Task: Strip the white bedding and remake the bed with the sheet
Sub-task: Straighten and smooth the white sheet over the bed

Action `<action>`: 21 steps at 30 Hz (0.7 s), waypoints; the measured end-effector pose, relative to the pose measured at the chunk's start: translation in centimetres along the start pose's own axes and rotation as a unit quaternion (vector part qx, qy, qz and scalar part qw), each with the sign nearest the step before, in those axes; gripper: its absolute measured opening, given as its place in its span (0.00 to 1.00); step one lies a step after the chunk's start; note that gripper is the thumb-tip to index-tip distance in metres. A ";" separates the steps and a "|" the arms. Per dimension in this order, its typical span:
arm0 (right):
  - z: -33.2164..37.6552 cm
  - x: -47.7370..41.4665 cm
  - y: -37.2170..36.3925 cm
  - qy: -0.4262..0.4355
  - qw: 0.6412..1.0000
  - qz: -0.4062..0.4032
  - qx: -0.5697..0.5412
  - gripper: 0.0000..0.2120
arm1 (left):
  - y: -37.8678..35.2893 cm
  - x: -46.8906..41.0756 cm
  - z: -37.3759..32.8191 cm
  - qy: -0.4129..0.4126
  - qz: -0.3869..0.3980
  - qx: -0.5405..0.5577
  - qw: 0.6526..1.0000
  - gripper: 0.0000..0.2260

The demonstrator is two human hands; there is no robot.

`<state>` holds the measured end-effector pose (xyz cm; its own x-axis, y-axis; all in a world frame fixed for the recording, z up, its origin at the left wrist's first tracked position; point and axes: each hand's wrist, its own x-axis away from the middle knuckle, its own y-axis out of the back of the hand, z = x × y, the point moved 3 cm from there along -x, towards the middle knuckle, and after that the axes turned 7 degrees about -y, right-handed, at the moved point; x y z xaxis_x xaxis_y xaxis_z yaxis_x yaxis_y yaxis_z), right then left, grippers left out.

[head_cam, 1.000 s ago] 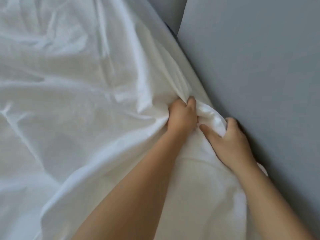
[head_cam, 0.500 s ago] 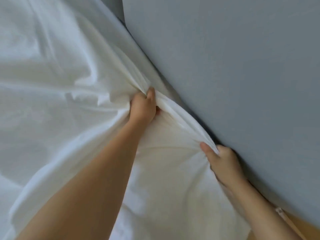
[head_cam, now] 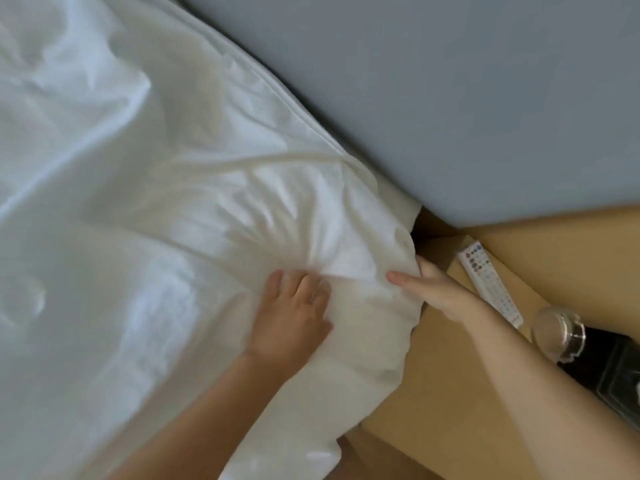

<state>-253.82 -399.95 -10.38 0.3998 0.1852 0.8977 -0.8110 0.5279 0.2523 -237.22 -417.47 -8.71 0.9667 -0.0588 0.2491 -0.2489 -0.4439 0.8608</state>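
The white sheet (head_cam: pixel 207 220) lies wrinkled over the corner of the bed (head_cam: pixel 256 81) by the headboard (head_cam: pixel 450 98); it looks soft and light. The left grip (head_cam: pixel 292 313) presses it flat, fingers straight. The right grip (head_cam: pixel 433 289) pinches its gathered corner fold, a good hold.

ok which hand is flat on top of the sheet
The left hand: it presses palm-down on the sheet, while the right hand grips the sheet's corner from the side, thumb on top.
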 end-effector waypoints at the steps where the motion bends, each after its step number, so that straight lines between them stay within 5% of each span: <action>1: -0.4 -0.2 -0.5 0.006 0.999 -0.027 0.016 0.31 | -0.7 0.6 0.1 -0.017 -0.061 -0.029 0.998 0.12; 2: -0.4 -0.5 -1.0 0.011 0.998 -0.060 0.030 0.27 | -1.2 1.1 0.4 -0.027 -0.108 -0.047 0.993 0.06; 8: 0.1 0.7 0.1 0.109 0.980 -0.143 0.081 0.22 | -0.7 1.8 -1.5 -0.002 -0.238 0.031 0.971 0.11; 10: -0.1 1.5 2.0 0.101 0.978 -0.153 0.101 0.25 | -1.2 1.3 -4.4 -0.026 -0.202 0.049 0.978 0.16; 13: -1.9 1.0 3.3 0.040 0.985 -0.116 0.122 0.26 | -3.9 0.1 -7.4 0.011 0.019 0.019 1.000 0.33; 17: -6.9 0.3 1.7 -0.080 0.987 0.113 0.087 0.28 | -5.2 -0.3 -6.2 0.059 0.054 -0.055 0.995 0.14; 21: -9.7 0.0 2.3 -0.007 0.995 0.080 0.062 0.15 | -4.1 1.0 -6.0 0.023 -0.077 -0.039 0.996 0.06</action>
<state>-251.55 -390.73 -13.33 0.2558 0.2477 0.9345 -0.9106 0.3863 0.1469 -235.58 -410.39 -9.35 0.9904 0.0473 0.1299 -0.1031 -0.3739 0.9217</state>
